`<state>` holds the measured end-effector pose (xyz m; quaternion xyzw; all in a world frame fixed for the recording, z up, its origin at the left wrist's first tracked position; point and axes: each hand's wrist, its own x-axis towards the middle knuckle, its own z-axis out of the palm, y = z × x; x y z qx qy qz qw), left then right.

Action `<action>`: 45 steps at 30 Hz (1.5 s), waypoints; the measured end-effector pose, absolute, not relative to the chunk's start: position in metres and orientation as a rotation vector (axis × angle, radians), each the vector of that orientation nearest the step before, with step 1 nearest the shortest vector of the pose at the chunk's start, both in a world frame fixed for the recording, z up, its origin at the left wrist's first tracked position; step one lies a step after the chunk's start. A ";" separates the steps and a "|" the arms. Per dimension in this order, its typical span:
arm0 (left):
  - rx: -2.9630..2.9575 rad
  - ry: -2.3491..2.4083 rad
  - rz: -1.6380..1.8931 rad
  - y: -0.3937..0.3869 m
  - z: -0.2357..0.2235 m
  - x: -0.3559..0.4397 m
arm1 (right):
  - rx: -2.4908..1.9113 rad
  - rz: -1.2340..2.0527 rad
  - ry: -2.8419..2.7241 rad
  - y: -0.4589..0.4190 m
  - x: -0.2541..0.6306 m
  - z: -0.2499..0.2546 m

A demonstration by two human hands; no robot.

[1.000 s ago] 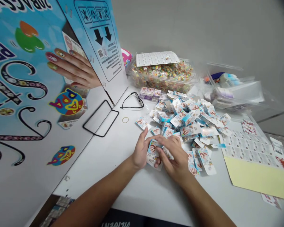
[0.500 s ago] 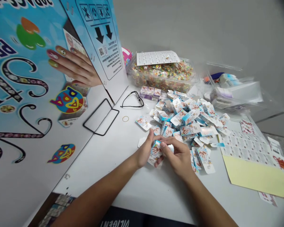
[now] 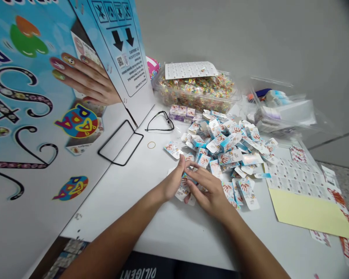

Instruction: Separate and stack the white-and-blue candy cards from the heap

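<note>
In the middle of the view, my left hand (image 3: 172, 185) is closed around a small white and blue printed carton (image 3: 182, 190) with a picture of a hand on it. Its thumb points up. Over the same carton lies my right hand (image 3: 209, 190), with its fingers stretched out and its thumb apart from them; the fingertips reach my left hand and partly cover the carton. Just beyond both hands spreads a pile of similar small cartons (image 3: 231, 146), many with flaps sticking out.
Behind the pile stands a clear plastic tub (image 3: 197, 101) of small colourful packets, with a printed sheet (image 3: 190, 70) on top. Eyeglasses (image 3: 163, 130), a black wire frame (image 3: 125, 164) and a rubber band (image 3: 151, 145) lie left. A large printed box (image 3: 110, 128) borders the left; yellow paper (image 3: 308, 213) lies right.
My right hand's fingers have straightened and spread from a pinch on the carton. My left hand keeps hold of it. The whole view has shifted slightly.
</note>
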<state>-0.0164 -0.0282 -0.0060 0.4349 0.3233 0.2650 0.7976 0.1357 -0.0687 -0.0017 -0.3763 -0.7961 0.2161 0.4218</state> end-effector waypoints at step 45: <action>2.512 1.215 0.091 -0.034 -0.009 -0.021 | -2.079 0.086 -2.519 -0.062 0.181 0.017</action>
